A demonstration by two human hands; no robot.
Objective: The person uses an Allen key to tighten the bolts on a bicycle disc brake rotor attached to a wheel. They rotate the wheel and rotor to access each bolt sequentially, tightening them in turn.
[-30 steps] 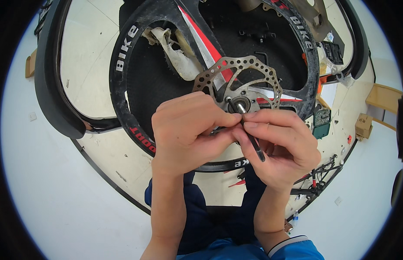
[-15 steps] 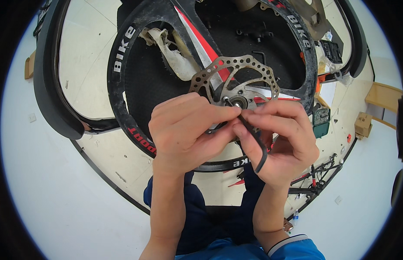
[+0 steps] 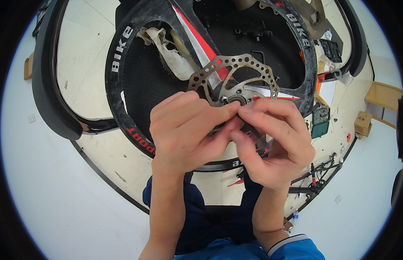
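A black bicycle wheel [image 3: 117,93] with red and white spokes lies flat in front of me. At its hub sits a silver disc brake rotor [image 3: 249,60] with drilled holes; a small bolt [image 3: 225,99] shows at its inner edge. Over the rotor's near side, my left hand [image 3: 184,130] is closed in a pinch, whatever is between its fingertips hidden. My right hand [image 3: 277,138] meets it tip to tip, closed around a black hex key [image 3: 261,142] smeared by motion. The fingers cover most of the key and part of the hub.
Inside the rim, a dirty white glove-like cloth [image 3: 177,60], a second hex key [image 3: 258,54] and small black parts [image 3: 254,33] lie on a black surface. A tool case [image 3: 330,51] and green box [image 3: 320,123] stand right of the wheel. A cardboard box [image 3: 363,123] is farther right.
The hex key has swung between my fingers and is now blurred and mostly hidden. My right thumb has shifted up and left; the wheel has barely moved in view.
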